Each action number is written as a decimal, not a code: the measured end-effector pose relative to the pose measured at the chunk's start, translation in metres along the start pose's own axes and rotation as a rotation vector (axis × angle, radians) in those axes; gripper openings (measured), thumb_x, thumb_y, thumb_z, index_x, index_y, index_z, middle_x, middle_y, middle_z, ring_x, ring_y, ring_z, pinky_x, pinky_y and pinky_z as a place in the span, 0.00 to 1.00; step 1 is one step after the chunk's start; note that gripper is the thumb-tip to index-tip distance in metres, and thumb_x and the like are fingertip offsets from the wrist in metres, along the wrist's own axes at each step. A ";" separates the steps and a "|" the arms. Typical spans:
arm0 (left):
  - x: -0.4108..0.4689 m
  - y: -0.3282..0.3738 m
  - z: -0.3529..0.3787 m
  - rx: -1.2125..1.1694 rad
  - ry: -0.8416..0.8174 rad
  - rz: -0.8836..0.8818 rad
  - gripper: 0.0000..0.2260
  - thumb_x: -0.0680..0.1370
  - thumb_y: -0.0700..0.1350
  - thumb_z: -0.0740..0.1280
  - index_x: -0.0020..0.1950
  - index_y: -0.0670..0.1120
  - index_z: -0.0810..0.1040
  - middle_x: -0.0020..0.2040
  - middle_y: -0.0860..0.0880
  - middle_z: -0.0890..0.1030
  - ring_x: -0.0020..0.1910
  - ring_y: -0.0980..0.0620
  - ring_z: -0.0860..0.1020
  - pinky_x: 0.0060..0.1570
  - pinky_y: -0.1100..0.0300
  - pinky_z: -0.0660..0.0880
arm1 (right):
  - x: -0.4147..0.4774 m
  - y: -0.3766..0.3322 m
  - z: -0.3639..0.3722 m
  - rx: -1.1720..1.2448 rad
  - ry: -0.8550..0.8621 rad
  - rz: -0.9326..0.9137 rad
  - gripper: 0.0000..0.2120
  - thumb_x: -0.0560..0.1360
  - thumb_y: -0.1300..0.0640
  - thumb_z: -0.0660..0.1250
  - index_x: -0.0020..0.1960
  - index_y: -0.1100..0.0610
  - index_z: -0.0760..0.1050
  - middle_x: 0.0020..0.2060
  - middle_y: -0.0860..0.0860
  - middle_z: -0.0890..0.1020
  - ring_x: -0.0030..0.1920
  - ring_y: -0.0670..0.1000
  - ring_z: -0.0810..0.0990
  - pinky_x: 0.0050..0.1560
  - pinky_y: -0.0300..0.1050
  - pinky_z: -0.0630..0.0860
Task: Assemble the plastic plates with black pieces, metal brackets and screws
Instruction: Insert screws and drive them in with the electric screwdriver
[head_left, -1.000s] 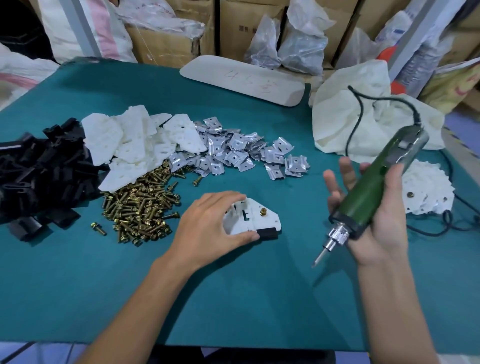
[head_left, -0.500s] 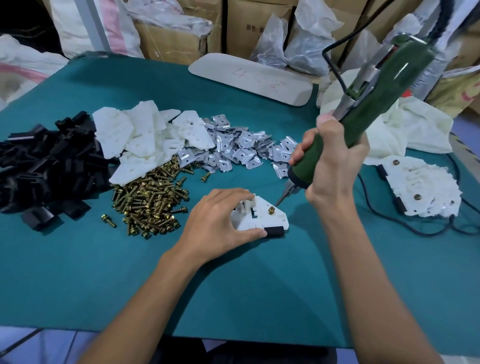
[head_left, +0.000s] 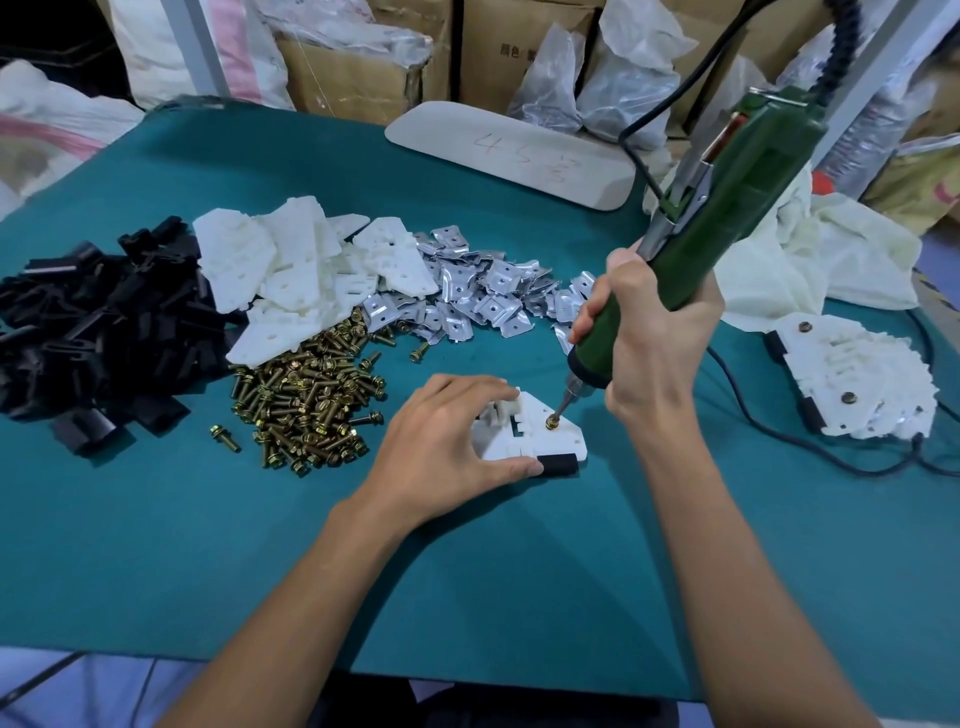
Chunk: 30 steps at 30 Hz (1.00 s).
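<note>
Plastic plate (head_left: 556, 441): white, flat on the desk (head_left: 311, 545), centre; black piece (head_left: 558, 464) at its near edge. Left grip (head_left: 441, 441) holds it, fingers curled over, thumb at the edge. Right grip (head_left: 649, 343) closed round green electric screwdriver (head_left: 727, 197), bit on the plate's screw (head_left: 549, 423). Loose screw pile (head_left: 306, 410) near, left.

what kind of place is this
Most likely a small factory or workshop assembly bench. Bulk piles of black pieces, plastic plates, metal brackets and screws lie on the teal table, a corded electric screwdriver is in the right hand, and cardboard boxes stand behind.
</note>
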<state>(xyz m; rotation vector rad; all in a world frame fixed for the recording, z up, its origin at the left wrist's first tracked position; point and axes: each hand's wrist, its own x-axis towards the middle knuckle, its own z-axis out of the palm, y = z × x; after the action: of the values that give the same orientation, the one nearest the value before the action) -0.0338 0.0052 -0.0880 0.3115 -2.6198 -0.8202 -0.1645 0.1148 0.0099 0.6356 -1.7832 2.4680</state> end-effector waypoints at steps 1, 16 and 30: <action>0.000 0.000 0.000 0.002 -0.001 -0.001 0.33 0.66 0.72 0.71 0.66 0.57 0.78 0.65 0.61 0.77 0.62 0.58 0.71 0.59 0.57 0.72 | -0.001 0.000 0.000 -0.003 -0.002 -0.007 0.09 0.69 0.57 0.70 0.42 0.61 0.72 0.27 0.54 0.73 0.22 0.55 0.71 0.27 0.45 0.72; 0.001 -0.001 0.003 0.029 -0.023 -0.022 0.37 0.66 0.75 0.67 0.70 0.57 0.74 0.69 0.59 0.76 0.64 0.55 0.73 0.63 0.54 0.69 | -0.009 -0.001 0.004 -0.042 -0.047 -0.038 0.12 0.71 0.56 0.71 0.44 0.63 0.72 0.28 0.55 0.74 0.23 0.56 0.71 0.29 0.47 0.74; 0.002 -0.003 0.003 0.033 -0.038 -0.035 0.40 0.66 0.77 0.64 0.72 0.56 0.72 0.65 0.59 0.75 0.61 0.57 0.68 0.61 0.59 0.68 | -0.012 -0.003 0.007 -0.077 -0.072 -0.049 0.13 0.71 0.55 0.71 0.43 0.63 0.71 0.29 0.58 0.74 0.23 0.55 0.72 0.28 0.48 0.74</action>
<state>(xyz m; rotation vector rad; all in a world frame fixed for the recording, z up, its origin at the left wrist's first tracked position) -0.0365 0.0036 -0.0913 0.3548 -2.6727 -0.8023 -0.1503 0.1123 0.0104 0.7627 -1.8535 2.3608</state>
